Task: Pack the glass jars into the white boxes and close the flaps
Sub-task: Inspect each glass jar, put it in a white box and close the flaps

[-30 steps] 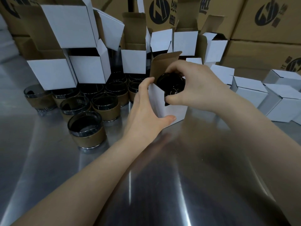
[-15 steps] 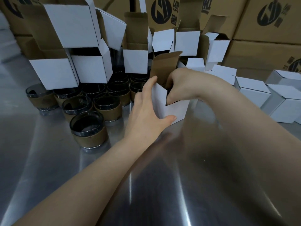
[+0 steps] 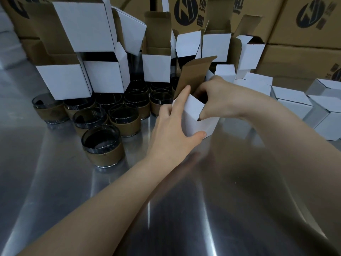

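A small white box (image 3: 195, 124) stands on the steel table, its brown top flap (image 3: 193, 76) upright. My left hand (image 3: 173, 130) grips the box from the left, thumb on its front face and index finger up along the flap. My right hand (image 3: 219, 97) reaches into the open top with fingers curled inside; the jar it lowered is hidden in the box. Several glass jars with brown paper bands stand to the left, the nearest jar (image 3: 103, 146) in front.
Open white boxes (image 3: 64, 80) are stacked behind the jars. Closed white boxes (image 3: 291, 104) lie at the right. Large brown cartons (image 3: 304, 58) form the back wall. The steel table (image 3: 166, 209) reflects my arms.
My right hand has pushed the dark jar down into the box, out of sight. My left index finger has stretched up along the flap.
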A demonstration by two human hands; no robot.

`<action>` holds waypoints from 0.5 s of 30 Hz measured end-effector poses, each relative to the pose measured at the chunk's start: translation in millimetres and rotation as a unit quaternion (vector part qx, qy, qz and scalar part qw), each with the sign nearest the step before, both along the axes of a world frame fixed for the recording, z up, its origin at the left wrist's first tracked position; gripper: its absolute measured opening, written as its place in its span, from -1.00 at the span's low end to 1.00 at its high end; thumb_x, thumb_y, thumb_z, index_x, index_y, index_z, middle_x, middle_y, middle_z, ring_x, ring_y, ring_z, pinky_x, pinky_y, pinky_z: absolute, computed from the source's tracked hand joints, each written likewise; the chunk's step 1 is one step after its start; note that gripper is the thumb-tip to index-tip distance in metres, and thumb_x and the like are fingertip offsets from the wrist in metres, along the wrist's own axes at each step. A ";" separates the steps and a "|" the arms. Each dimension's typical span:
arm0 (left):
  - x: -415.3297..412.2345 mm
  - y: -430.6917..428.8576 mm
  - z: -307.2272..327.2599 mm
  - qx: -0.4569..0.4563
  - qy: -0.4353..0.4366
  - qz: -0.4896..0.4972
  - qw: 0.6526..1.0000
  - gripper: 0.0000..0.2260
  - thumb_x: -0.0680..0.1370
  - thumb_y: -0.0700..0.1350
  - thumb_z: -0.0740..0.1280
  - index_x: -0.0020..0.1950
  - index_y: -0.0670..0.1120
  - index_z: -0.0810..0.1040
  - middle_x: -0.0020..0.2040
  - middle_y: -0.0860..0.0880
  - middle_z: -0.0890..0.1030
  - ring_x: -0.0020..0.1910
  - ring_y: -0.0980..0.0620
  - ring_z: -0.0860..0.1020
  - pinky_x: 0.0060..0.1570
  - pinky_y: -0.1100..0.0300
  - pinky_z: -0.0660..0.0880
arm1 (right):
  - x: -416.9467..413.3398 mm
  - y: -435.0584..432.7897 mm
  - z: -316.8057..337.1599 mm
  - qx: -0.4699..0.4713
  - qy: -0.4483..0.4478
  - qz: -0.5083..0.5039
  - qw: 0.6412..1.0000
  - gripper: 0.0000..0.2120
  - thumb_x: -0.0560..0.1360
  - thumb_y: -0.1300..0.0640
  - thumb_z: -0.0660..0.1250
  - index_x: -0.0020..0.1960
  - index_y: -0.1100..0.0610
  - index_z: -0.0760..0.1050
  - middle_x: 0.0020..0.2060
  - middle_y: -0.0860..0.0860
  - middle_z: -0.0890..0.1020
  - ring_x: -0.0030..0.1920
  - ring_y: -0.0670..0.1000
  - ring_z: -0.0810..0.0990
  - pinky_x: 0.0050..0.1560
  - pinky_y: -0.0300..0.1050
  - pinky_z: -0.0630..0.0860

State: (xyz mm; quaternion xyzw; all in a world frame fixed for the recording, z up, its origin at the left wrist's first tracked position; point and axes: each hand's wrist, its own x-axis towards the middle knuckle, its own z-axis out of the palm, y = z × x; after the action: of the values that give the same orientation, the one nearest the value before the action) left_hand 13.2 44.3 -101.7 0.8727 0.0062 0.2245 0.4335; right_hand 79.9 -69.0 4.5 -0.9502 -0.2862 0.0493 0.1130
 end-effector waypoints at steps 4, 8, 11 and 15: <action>-1.2 -0.9 1.4 -0.001 0.007 -0.009 1.000 -0.10 0.41 0.08 0.51 0.46 0.43 -0.09 0.36 0.11 0.29 0.14 0.23 0.32 0.07 0.24 0.30 | -0.1 1.4 2.9 -0.023 0.014 0.004 1.000 -0.65 0.38 0.16 0.45 0.11 0.29 0.56 0.05 0.17 0.56 -0.05 0.12 0.58 -0.03 0.08 0.57; -1.0 -1.2 2.6 -0.003 0.017 -0.006 1.000 -0.10 0.41 0.09 0.51 0.47 0.42 -0.09 0.37 0.11 0.30 0.13 0.23 0.31 -0.03 0.38 0.24 | 2.6 4.6 6.0 -0.061 0.017 -0.001 0.998 -0.64 0.41 0.10 0.45 0.13 0.24 0.53 0.04 0.14 0.57 0.03 0.17 0.60 -0.04 0.02 0.56; -1.2 -1.7 3.5 -0.005 0.018 -0.004 1.000 -0.09 0.41 0.09 0.51 0.47 0.42 -0.11 0.37 0.12 0.29 0.11 0.26 0.30 -0.12 0.50 0.16 | 4.5 4.0 7.2 -0.061 0.032 0.000 0.998 -0.61 0.40 0.11 0.44 0.16 0.27 0.52 0.06 0.21 0.61 -0.01 0.16 0.61 -0.03 0.07 0.56; -1.7 -0.8 3.9 -0.022 0.022 -0.008 0.999 -0.09 0.42 0.06 0.51 0.48 0.42 -0.10 0.37 0.11 0.30 0.08 0.24 0.32 -0.13 0.50 0.20 | 7.5 -5.0 11.2 -0.004 0.083 0.022 0.996 -0.54 0.36 0.10 0.49 0.21 0.23 0.52 0.11 0.17 0.60 0.08 0.16 0.59 0.18 0.17 0.52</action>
State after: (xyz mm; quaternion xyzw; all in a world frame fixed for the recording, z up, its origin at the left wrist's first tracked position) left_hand 11.5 43.5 -97.8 0.8677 0.0137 0.2013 0.4543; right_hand 87.4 -74.0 15.8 -0.9369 -0.2962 0.1314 0.1313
